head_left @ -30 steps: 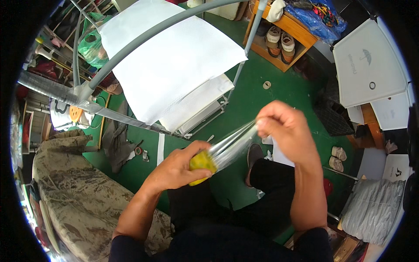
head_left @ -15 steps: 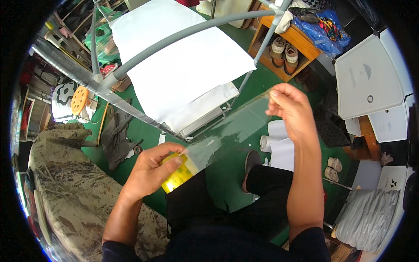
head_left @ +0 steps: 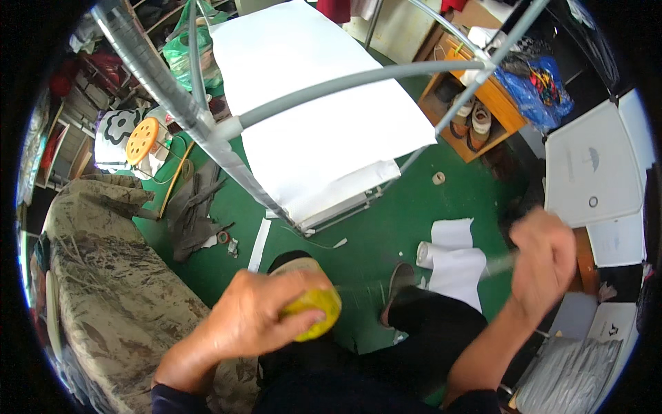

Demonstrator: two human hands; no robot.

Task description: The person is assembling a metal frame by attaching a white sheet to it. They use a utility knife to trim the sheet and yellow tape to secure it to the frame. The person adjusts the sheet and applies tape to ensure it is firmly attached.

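Over my lap, my left hand (head_left: 252, 310) is wrapped round a roll of yellow-looking clear packing tape (head_left: 317, 314), its thumb on the round side. Off to the right, my right hand (head_left: 545, 255) is closed and smeared by motion. A faint clear strip of tape (head_left: 498, 265) runs from it toward the roll and is hard to see along most of its length. Ahead of both hands stands a grey pipe frame (head_left: 345, 84) with a large white sheet (head_left: 317, 103) lying across it.
A partly unrolled white sheet roll (head_left: 452, 259) lies on the green floor beside my foot (head_left: 398, 293). To the left is a camouflage-covered seat (head_left: 103, 269). A wooden shoe cabinet (head_left: 507, 114) and white boxes (head_left: 593, 165) stand on the right.
My right hand has moved down and outward to the right, drawing the strip from the roll. My left hand has turned the roll and lowered slightly. The view has shifted.
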